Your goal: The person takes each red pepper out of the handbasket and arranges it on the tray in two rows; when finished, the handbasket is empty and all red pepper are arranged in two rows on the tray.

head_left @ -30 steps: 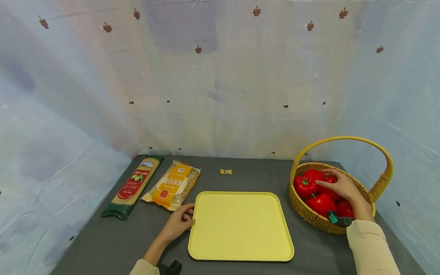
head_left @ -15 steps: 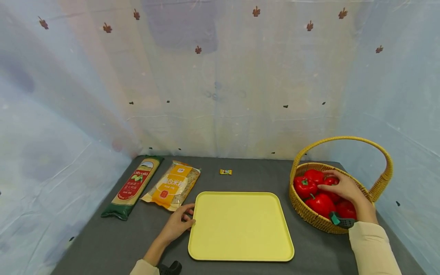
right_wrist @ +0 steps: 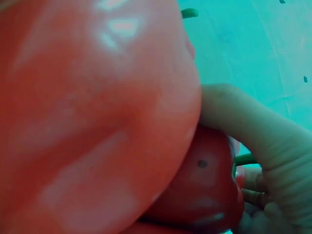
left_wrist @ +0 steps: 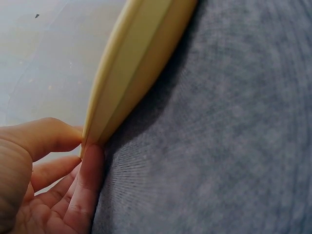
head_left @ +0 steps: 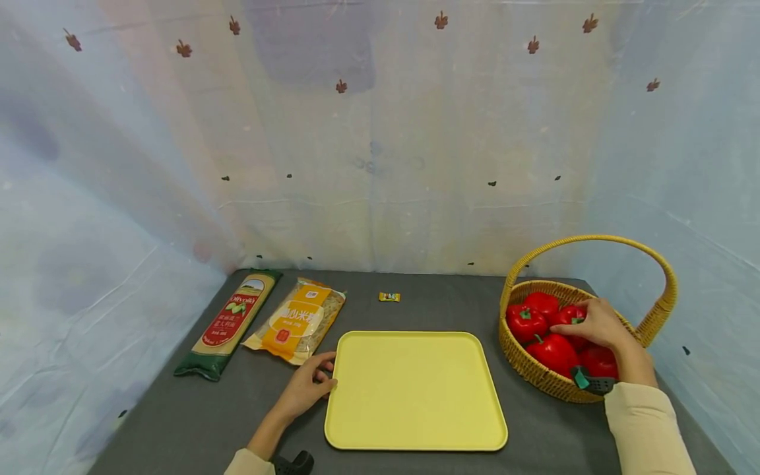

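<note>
My left hand holds the left edge of a yellow rectangular tray lying on the table. In the left wrist view its thumb and fingertips pinch the tray's rim. At the right, my right hand reaches into a wicker basket of several red bell peppers. Its thumb and fingers lie round a red bell pepper towards the back right. The right wrist view shows that bell pepper beside the thumb, while a nearer bell pepper fills the left side and hides part of it.
A green-and-red pasta-like packet lies at the far left. Beside it is an orange-labelled clear bag of grain. A small yellow wrapped piece sits behind the tray. The basket's tall handle arches over the peppers.
My right hand has shifted slightly to the right and its fingers have settled round the back-right pepper, leaving more of it visible. The left hand and tray stay put.
</note>
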`<state>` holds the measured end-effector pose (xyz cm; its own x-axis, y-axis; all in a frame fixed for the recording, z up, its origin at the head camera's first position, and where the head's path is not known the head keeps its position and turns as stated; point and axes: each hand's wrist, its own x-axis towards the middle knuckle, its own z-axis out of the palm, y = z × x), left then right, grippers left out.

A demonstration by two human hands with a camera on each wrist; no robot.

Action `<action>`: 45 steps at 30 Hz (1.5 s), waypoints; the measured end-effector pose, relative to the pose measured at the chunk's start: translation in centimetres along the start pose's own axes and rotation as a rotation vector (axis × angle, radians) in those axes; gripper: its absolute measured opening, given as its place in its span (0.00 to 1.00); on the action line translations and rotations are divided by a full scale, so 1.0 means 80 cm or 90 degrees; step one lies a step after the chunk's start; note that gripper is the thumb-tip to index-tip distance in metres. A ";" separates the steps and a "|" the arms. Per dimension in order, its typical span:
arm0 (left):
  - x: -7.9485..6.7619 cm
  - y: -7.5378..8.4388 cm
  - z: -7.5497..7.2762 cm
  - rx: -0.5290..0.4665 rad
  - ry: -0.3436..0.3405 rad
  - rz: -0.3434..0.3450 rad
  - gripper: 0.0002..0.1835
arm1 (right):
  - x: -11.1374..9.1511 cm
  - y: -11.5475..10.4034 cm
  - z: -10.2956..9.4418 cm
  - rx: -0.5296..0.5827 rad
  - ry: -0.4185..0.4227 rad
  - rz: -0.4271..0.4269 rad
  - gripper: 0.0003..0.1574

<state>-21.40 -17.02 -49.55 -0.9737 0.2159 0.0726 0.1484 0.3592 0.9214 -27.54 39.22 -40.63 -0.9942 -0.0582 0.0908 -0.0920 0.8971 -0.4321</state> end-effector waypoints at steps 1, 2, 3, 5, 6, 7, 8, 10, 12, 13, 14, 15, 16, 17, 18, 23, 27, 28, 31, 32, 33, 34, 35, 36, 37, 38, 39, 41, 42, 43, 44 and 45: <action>-0.002 0.005 0.000 0.002 -0.001 0.001 0.27 | 0.000 0.000 0.000 0.000 0.003 0.002 0.36; -0.004 0.010 -0.001 0.000 -0.003 0.001 0.27 | 0.000 0.000 0.000 -0.002 0.004 0.003 0.33; -0.005 0.014 -0.002 0.000 -0.005 0.002 0.27 | 0.000 -0.001 0.000 -0.002 0.005 0.004 0.31; -0.007 0.020 -0.003 -0.004 -0.007 -0.001 0.27 | 0.000 -0.001 0.000 -0.002 0.008 0.003 0.30; -0.008 0.022 -0.003 -0.006 -0.007 -0.002 0.27 | 0.000 -0.001 0.000 0.000 0.009 0.001 0.30; -0.008 0.023 -0.003 -0.005 -0.008 -0.002 0.27 | 0.000 -0.001 0.000 0.002 0.010 0.001 0.30; -0.009 0.024 -0.003 -0.006 -0.007 -0.001 0.27 | 0.000 -0.001 0.000 0.004 0.010 0.001 0.30; -0.009 0.025 -0.003 -0.006 -0.005 0.001 0.27 | -0.001 -0.001 -0.001 0.014 0.006 0.005 0.29; -0.009 0.024 -0.003 -0.006 -0.002 0.004 0.27 | -0.002 -0.001 -0.002 0.027 0.002 0.012 0.31; -0.009 0.024 -0.003 -0.004 -0.001 0.004 0.27 | -0.003 -0.001 -0.002 0.034 -0.002 0.020 0.35; -0.009 0.024 -0.003 -0.002 -0.001 0.004 0.27 | -0.004 -0.001 -0.003 0.041 -0.007 0.030 0.40; -0.009 0.024 -0.003 -0.002 0.000 0.003 0.27 | -0.005 -0.001 -0.004 0.048 -0.010 0.040 0.45; -0.009 0.023 -0.003 -0.001 0.000 0.002 0.27 | -0.006 -0.001 -0.005 0.056 -0.014 0.052 0.50; -0.008 0.022 -0.002 -0.001 0.000 0.001 0.27 | -0.007 -0.001 -0.005 0.063 -0.016 0.062 0.54; -0.007 0.021 -0.002 0.000 0.000 0.001 0.27 | -0.008 -0.001 -0.006 0.072 -0.018 0.071 0.56; 0.002 -0.003 0.000 -0.001 -0.001 -0.001 0.28 | -0.012 0.002 -0.009 0.108 0.004 0.069 0.53; 0.009 -0.021 -0.001 -0.018 -0.013 -0.014 0.29 | -0.014 -0.001 -0.013 0.136 0.029 0.054 0.50; 0.009 -0.023 -0.001 -0.019 -0.015 -0.018 0.29 | -0.015 -0.002 -0.014 0.144 0.034 0.051 0.49; 0.011 -0.026 -0.002 -0.018 -0.014 -0.018 0.28 | -0.018 -0.009 -0.019 0.163 0.044 0.040 0.46; 0.010 -0.026 -0.002 -0.017 -0.011 -0.019 0.28 | -0.019 -0.011 -0.020 0.167 0.046 0.037 0.46; 0.010 -0.026 -0.002 -0.017 -0.009 -0.018 0.28 | -0.019 -0.013 -0.021 0.173 0.048 0.034 0.46; 0.010 -0.026 -0.002 -0.016 -0.006 -0.017 0.28 | -0.019 -0.015 -0.022 0.176 0.050 0.031 0.46; 0.010 -0.026 -0.001 -0.015 -0.004 -0.015 0.28 | -0.020 -0.018 -0.023 0.176 0.054 0.028 0.47; 0.010 -0.026 -0.001 -0.014 -0.004 -0.016 0.28 | -0.020 -0.021 -0.024 0.178 0.056 0.024 0.47; 0.010 -0.026 -0.001 -0.014 -0.003 -0.017 0.28 | -0.020 -0.023 -0.024 0.175 0.062 0.020 0.47; 0.010 -0.025 -0.001 -0.014 -0.004 -0.018 0.28 | -0.021 -0.027 -0.024 0.173 0.067 0.017 0.47; 0.010 -0.025 -0.001 -0.013 -0.005 -0.019 0.28 | -0.022 -0.032 -0.025 0.172 0.071 0.011 0.47; 0.010 -0.024 -0.001 -0.011 -0.008 -0.023 0.28 | -0.025 -0.041 -0.024 0.170 0.084 -0.002 0.47; 0.010 -0.024 -0.001 -0.013 -0.010 -0.025 0.28 | -0.027 -0.046 -0.024 0.170 0.089 -0.007 0.47; 0.010 -0.023 -0.001 -0.013 -0.012 -0.027 0.28 | -0.028 -0.050 -0.023 0.170 0.094 -0.012 0.47; 0.010 -0.023 -0.001 -0.016 -0.014 -0.029 0.28 | -0.030 -0.054 -0.021 0.174 0.097 -0.018 0.47; 0.010 -0.023 -0.002 -0.017 -0.015 -0.032 0.28 | -0.031 -0.059 -0.020 0.178 0.099 -0.024 0.47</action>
<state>-22.48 -17.61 -51.12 -0.9754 0.2195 0.0179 0.0950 0.3463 0.9333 -24.52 35.85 -37.42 -0.9712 -0.0021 0.2381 -0.1620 0.7388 -0.6541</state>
